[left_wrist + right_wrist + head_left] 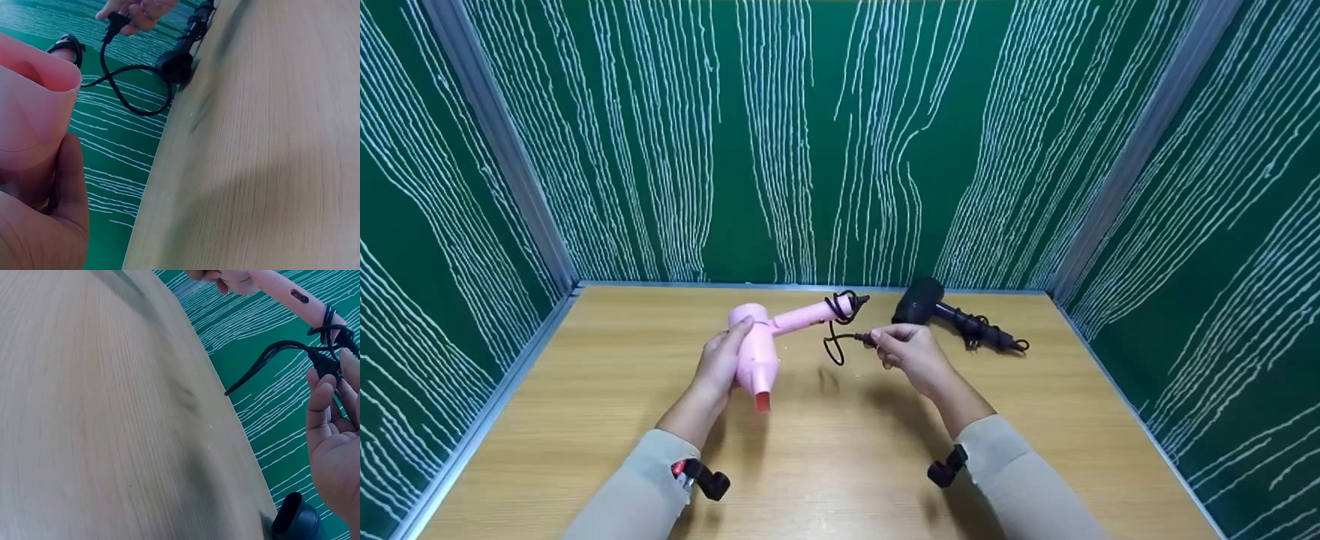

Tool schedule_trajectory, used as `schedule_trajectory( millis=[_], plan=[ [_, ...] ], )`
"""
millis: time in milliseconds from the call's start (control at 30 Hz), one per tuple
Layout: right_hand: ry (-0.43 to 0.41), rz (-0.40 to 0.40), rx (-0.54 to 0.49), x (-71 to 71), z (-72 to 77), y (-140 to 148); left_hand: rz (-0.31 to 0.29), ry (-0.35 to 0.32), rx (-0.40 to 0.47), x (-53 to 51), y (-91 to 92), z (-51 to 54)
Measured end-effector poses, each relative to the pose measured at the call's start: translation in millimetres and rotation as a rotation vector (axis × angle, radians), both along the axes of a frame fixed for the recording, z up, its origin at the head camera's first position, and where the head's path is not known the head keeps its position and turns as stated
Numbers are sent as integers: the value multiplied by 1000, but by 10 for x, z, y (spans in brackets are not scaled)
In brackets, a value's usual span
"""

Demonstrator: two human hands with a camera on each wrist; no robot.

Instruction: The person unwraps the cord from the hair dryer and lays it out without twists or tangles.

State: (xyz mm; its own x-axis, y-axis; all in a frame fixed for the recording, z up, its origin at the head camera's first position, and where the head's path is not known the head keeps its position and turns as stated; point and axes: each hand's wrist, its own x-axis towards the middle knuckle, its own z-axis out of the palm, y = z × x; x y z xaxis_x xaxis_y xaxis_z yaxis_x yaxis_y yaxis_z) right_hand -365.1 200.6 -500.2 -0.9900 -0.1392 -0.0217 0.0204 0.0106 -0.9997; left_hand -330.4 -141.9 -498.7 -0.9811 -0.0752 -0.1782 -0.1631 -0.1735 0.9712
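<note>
A pink hair dryer (757, 351) is held above the table by my left hand (721, 358), which grips its barrel. Its nozzle (39, 107) points toward me, and its handle (284, 291) reaches to the right. Black cord (840, 307) is wound round the end of that handle, with a loose loop hanging from it. My right hand (911, 352) pinches the black plug (324, 365) at the cord's free end between thumb and fingers. In the left wrist view the same plug (117, 23) shows between the fingertips.
A black hair dryer (919, 301) lies on the wooden table (840, 465) at the back right, its cord (979, 330) wrapped round the handle. Green walls (825, 150) with white wavy lines stand behind the table and along both sides. Each wrist wears a small black camera mount (709, 481).
</note>
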Motion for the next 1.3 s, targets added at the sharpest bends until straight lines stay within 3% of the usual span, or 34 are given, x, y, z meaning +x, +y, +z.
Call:
schedule_trajectory(
  millis=[267,500,767,1033,1300],
  plan=[
    [-28,-17,17,-33,-14,36,-29,12,-8,-1,-22,-6],
    [-56,-38,7,-66,-5,58,-56,-21,-36,35,-31,-2],
    [-33,-74,-7,-75,8,42,-63,-36,-47,44,-17,-35],
    [-1,-86,-61,-65,57,35,-68,14,-30,50,-7,-86],
    [1,-110,-31,-58,92,52,-67,9,-59,53,-34,-107]
  ],
)
